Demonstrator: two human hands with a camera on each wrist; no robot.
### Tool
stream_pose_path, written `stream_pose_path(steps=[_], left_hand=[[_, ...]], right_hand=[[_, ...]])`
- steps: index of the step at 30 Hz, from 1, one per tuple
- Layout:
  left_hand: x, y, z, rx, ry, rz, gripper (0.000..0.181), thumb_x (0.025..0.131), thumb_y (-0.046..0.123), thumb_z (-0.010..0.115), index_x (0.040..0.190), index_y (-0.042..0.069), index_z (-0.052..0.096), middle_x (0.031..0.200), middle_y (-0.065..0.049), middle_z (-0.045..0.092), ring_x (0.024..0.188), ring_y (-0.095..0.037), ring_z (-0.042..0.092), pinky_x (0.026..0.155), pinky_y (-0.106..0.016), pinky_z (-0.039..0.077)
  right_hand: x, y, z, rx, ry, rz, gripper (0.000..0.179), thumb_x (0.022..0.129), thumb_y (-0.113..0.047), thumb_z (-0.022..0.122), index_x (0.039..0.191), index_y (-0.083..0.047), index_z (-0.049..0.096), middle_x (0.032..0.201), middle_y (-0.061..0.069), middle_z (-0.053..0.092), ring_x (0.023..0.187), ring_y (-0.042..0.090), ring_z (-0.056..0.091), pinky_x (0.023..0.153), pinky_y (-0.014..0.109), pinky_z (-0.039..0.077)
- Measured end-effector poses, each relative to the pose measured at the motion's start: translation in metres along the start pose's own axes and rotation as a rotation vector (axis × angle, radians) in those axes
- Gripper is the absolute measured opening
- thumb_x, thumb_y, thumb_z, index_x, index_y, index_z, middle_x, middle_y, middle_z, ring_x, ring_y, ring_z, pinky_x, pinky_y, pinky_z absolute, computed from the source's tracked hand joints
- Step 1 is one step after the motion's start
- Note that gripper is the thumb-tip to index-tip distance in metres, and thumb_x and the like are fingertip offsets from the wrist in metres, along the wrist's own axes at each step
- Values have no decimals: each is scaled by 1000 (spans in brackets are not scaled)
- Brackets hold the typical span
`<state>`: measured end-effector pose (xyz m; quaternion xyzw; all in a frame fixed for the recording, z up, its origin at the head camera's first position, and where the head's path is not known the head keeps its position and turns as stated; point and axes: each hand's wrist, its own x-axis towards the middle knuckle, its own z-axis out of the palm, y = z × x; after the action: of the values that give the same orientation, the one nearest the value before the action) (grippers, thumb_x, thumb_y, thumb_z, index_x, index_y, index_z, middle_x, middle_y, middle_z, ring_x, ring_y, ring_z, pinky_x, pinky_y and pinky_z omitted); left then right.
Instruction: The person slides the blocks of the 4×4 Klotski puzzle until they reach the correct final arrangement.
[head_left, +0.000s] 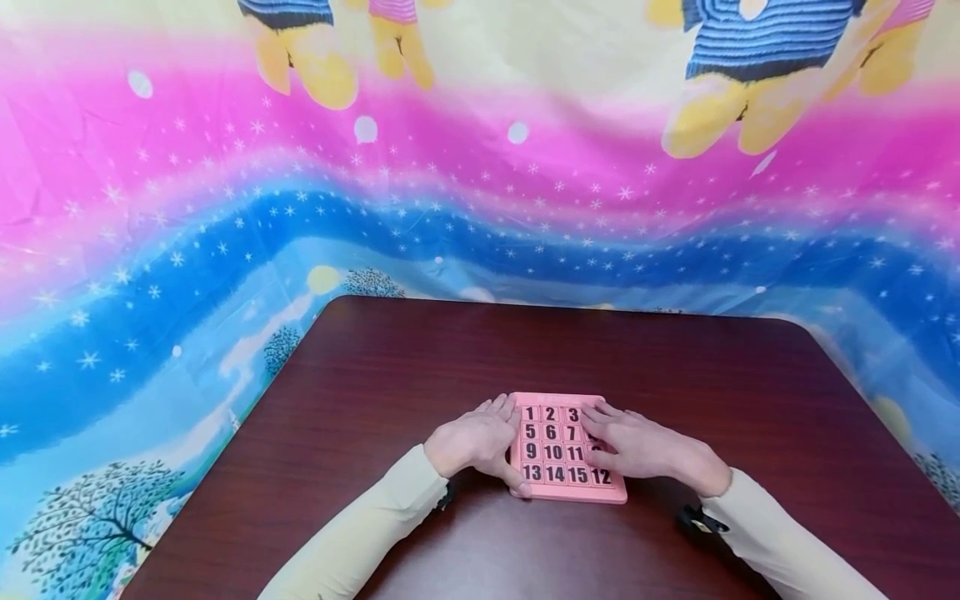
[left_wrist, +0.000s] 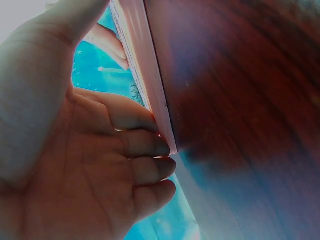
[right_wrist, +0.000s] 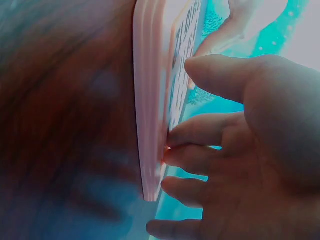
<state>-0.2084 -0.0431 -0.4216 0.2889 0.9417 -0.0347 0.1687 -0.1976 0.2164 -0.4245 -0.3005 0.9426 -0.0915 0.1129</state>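
Note:
A pink sliding number puzzle [head_left: 566, 493] lies flat on the table. Its tiles show black numbers: 1, 2, 3 along the far row and 13, 14, 15, 12 along the near row. My left hand [head_left: 480, 440] rests along the puzzle's left side, thumb at the near left corner and fingers beside the far part of that edge. Over the right column, my right hand [head_left: 645, 443] reaches in from the right with fingers and thumb extended, hiding most of that column's upper tiles. In the right wrist view, fingertips [right_wrist: 177, 135] meet the puzzle's face and edge.
The dark brown wooden table [head_left: 420, 350] spreads around the puzzle on all sides. Behind it hangs a colourful cloth [head_left: 450, 167] with snowflakes, trees and cartoon figures. A dark strap-like device [head_left: 703, 521] sits at the right wrist, below the pale sleeve [head_left: 772, 525].

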Motion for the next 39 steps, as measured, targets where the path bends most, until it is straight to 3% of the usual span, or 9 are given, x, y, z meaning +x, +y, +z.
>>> stream_pose_path(steps=[10, 20, 25, 39], left_hand=[[-1, 1, 0, -15, 4, -6, 127, 66, 78, 70, 156, 3, 21, 165, -15, 13, 154, -26, 14, 127, -35, 17], [0, 1, 0, 0, -1, 4, 128, 66, 80, 68, 156, 3, 21, 165, -15, 13, 154, -26, 13, 127, -35, 17], [0, -1, -1, -3, -7, 1, 128, 66, 79, 68, 156, 2, 20, 165, -15, 13, 154, -26, 13, 127, -35, 17], [-1, 0, -1, -6, -11, 4, 127, 67, 79, 68, 156, 3, 20, 165, -15, 12, 154, -25, 13, 127, -35, 16]], right_hand=[[2, -3, 2, 14, 7, -12, 66, 96, -38, 59, 146, 2, 43, 156, 22, 35, 147, 45, 25, 115, 62, 31], [-27, -8, 2, -1, 8, 31, 66, 94, -42, 61, 145, -4, 47, 154, 18, 40, 146, 42, 28, 108, 71, 32], [-33, -8, 3, 6, -2, 31, 64, 94, -42, 60, 145, -5, 47, 155, 17, 40, 146, 43, 30, 107, 72, 31], [-13, 3, 2, -45, 32, 52, 63, 95, -39, 61, 144, -3, 48, 154, 19, 40, 145, 46, 29, 107, 71, 34]])
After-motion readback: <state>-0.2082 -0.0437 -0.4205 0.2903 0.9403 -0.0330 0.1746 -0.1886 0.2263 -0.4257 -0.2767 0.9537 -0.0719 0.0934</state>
